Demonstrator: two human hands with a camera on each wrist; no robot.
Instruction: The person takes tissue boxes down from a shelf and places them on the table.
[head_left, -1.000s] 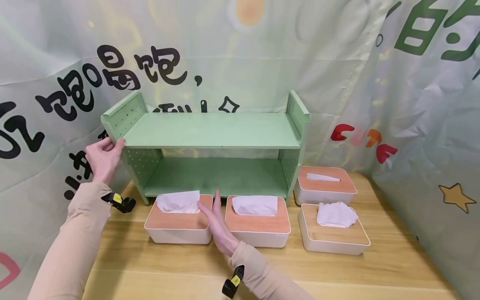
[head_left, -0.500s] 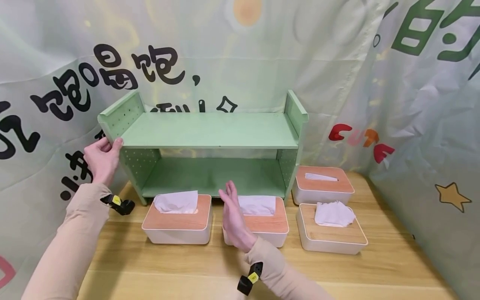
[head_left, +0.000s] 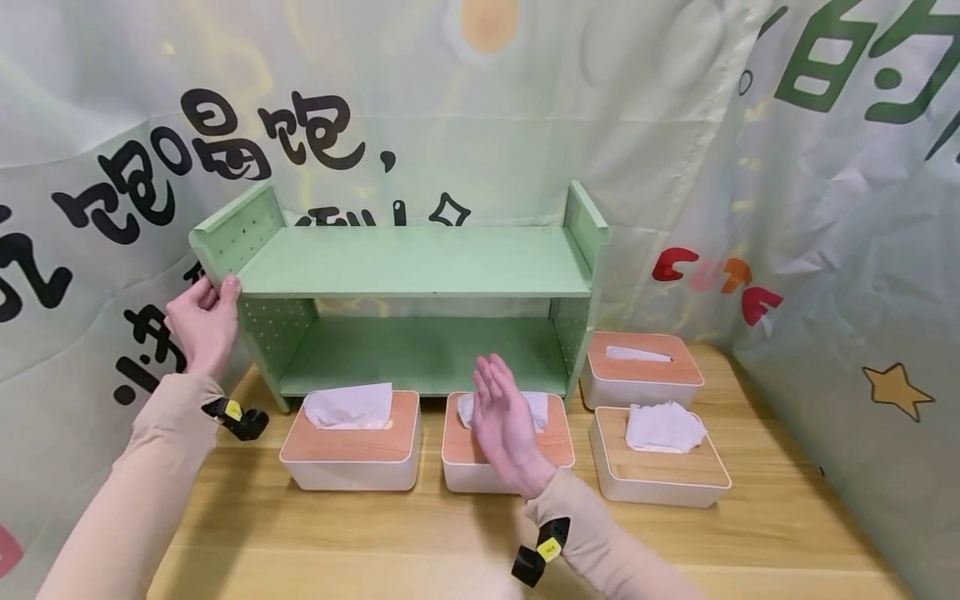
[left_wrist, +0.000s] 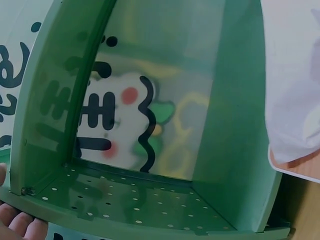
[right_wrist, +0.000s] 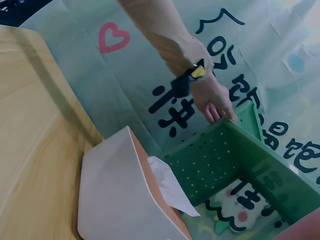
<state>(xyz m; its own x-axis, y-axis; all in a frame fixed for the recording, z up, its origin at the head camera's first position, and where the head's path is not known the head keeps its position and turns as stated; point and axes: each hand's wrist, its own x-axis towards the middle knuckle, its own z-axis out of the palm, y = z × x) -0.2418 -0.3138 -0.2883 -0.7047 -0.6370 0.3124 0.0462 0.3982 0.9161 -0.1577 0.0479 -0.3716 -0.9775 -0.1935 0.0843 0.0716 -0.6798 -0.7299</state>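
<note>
A two-tier green shelf [head_left: 420, 260] with perforated side panels stands against the back. My left hand [head_left: 204, 325] grips the front edge of its left panel, thumb in front and fingers curled behind. In the left wrist view its fingertips [left_wrist: 35, 229] show at the panel's edge. My right hand [head_left: 510, 425] is held with straight fingers over the middle tissue box [head_left: 553, 429], hiding part of its tissue. To the left, another tissue box [head_left: 348, 450] with a wood-look lid sits before the shelf; the right wrist view shows a white-sided tissue box [right_wrist: 115, 190] close up.
Right of the shelf are two more tissue boxes: one at the back [head_left: 641, 393] and one with a paler lid in front [head_left: 678, 468]. All stand on a wooden table [head_left: 375, 542]. A printed cloth [head_left: 480, 142] hangs behind and along both sides.
My right hand has moved right, from between the two front tissue boxes to over the middle one. My left hand keeps its grip on the shelf. The view has shifted slightly.
</note>
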